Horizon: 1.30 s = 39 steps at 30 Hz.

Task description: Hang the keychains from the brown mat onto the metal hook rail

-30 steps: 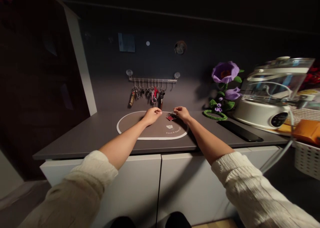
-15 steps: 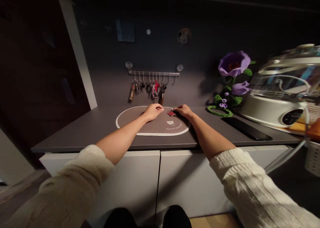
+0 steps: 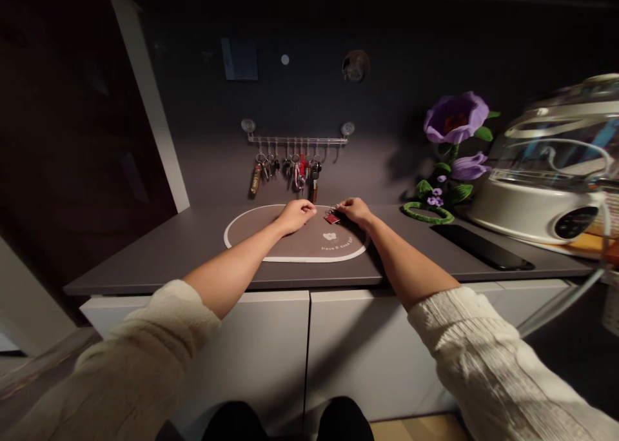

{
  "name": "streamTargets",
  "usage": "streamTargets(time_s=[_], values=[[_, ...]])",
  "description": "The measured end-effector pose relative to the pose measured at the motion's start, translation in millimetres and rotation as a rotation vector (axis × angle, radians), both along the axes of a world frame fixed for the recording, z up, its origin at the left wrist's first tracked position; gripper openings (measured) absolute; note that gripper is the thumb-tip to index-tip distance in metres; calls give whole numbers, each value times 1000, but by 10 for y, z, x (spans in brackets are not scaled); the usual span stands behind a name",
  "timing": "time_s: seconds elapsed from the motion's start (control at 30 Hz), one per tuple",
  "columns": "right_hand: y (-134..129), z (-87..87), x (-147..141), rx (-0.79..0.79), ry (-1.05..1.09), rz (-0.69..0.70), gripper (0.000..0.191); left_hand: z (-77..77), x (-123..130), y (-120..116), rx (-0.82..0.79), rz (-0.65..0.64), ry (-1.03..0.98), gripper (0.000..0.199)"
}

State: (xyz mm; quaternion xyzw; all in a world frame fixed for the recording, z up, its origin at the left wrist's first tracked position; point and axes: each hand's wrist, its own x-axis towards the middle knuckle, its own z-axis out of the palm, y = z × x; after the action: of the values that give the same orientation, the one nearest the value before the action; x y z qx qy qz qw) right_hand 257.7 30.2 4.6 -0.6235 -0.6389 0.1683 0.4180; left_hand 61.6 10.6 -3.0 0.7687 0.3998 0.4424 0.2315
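Observation:
Over the grey oval mat (image 3: 256,233) with its white rim, my left hand (image 3: 296,215) is closed, its fingertips curled together; whatever lies between them is too small to make out. To the right, my right hand (image 3: 355,211) pinches the ring end of a keychain with a red tag (image 3: 331,218). The tag is at the mat's back right part, between my two hands. On the wall behind, a clear rail (image 3: 297,140) with hooks carries several bunches of keys (image 3: 296,167), one with a brown tag at the left.
Purple flowers with a green ring base (image 3: 428,213) stand at the right on the counter (image 3: 193,260). Beside them lie a black phone (image 3: 483,247) and a white appliance with a clear cover (image 3: 527,205). White cabinet doors (image 3: 261,344) are below.
My right hand has risen very slightly with the ring end of the red keychain. My left hand stays in nearly the same place. The view has shifted a little.

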Motion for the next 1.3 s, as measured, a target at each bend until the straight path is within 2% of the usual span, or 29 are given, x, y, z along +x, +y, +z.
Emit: streamTargets(time_s=[0.37,0.6,0.9,1.3], values=[[-52,126,-83,103,191,93,14,9,18,-20,-5,-2,-9,16],[-148,250,-178,134,412,231,13,47,66,-51,51,17,-35,19],[-231,295,-277,135,559,427,21,92,126,-53,268,78,-44,22],[-335,285,-386,38,718,531,21,116,90,-46,389,88,44,17]])
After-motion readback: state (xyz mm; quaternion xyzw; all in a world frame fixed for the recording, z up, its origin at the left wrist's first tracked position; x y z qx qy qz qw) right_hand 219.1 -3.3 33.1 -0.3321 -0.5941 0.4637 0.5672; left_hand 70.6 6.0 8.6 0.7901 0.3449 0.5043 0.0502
